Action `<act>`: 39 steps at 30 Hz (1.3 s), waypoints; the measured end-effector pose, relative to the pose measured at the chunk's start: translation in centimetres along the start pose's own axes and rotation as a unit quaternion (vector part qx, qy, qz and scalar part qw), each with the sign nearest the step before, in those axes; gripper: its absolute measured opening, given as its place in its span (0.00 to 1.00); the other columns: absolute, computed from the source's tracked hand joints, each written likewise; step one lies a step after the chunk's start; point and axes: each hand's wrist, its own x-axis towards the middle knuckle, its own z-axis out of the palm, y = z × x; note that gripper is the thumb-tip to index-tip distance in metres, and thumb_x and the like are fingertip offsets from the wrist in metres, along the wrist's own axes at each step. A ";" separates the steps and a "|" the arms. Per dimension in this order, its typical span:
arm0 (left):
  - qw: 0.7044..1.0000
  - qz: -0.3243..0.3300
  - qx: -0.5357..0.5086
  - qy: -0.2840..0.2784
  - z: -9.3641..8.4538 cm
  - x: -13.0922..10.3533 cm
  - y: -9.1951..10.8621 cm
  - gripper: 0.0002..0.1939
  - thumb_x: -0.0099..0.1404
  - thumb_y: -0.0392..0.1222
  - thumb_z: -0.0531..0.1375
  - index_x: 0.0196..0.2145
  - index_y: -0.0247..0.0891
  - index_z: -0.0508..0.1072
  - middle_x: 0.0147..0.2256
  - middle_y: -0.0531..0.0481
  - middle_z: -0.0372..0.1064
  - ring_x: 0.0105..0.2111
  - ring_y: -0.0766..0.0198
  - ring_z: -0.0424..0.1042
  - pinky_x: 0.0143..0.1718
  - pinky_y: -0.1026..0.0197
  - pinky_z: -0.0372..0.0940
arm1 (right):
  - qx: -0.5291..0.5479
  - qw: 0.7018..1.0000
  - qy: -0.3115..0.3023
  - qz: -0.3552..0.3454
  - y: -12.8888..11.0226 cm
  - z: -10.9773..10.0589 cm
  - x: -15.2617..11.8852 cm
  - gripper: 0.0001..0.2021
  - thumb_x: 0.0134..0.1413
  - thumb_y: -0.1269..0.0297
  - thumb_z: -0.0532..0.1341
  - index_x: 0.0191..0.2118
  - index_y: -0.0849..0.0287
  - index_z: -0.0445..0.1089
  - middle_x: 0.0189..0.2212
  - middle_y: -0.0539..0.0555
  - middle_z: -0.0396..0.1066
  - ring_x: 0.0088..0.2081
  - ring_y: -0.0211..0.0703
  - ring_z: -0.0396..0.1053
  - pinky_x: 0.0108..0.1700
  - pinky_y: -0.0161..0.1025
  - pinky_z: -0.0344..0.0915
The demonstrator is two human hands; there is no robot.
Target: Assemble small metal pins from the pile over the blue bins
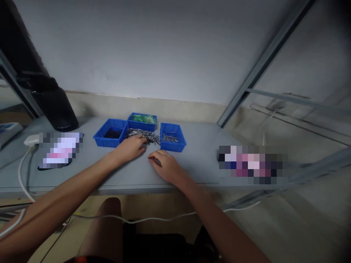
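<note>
A loose pile of thin metal pieces (142, 134) lies on the grey table between the blue bins. My left hand (133, 147) rests at the near edge of this pile, its fingers bent over the pieces; whether it grips any is hidden. Just to the right, my right hand (163, 165) is over the table with thumb and fingers curled toward each other, and a small dark item seems to be at the fingertips. The left blue bin (102, 141) holds dark small parts, the right blue bin (173, 147) holds metal pieces, and the back blue bin (146, 126) holds green items.
A black bottle (56, 106) stands at the back left. Near it are a white plug (31, 140) with a cable and a blurred-out flat device (60, 149). Another blurred-out object (251, 162) lies at the right. Metal frame posts (246, 86) rise at both sides.
</note>
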 end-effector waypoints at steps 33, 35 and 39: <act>0.992 -0.033 0.121 -0.016 -0.3 -0.2 -0.2 0.12 0.65 0.29 0.48 0.35 0.33 0.71 0.38 0.41 0.70 0.40 0.53 0.70 0.39 0.55 0.65 | 0.020 0.999 -0.005 0.031 -0.3 -0.1 0.0 0.07 0.56 0.73 0.55 0.36 0.59 0.69 0.36 0.56 0.73 0.41 0.45 0.69 0.46 0.42 0.64; 0.997 -0.022 0.074 0.014 -0.5 -0.1 0.0 0.10 0.66 0.30 0.49 0.36 0.33 0.70 0.38 0.41 0.69 0.41 0.53 0.69 0.40 0.55 0.64 | 0.062 0.996 0.007 0.057 -0.3 -0.1 0.0 0.08 0.55 0.72 0.54 0.39 0.59 0.69 0.35 0.55 0.73 0.39 0.43 0.70 0.43 0.41 0.65; 0.984 0.021 -0.163 0.064 -1.1 0.5 0.3 0.07 0.67 0.35 0.51 0.36 0.35 0.69 0.35 0.46 0.69 0.37 0.61 0.68 0.39 0.59 0.63 | 0.163 0.976 0.068 0.128 0.3 0.0 0.2 0.14 0.55 0.67 0.54 0.48 0.57 0.63 0.33 0.53 0.72 0.36 0.43 0.70 0.38 0.40 0.66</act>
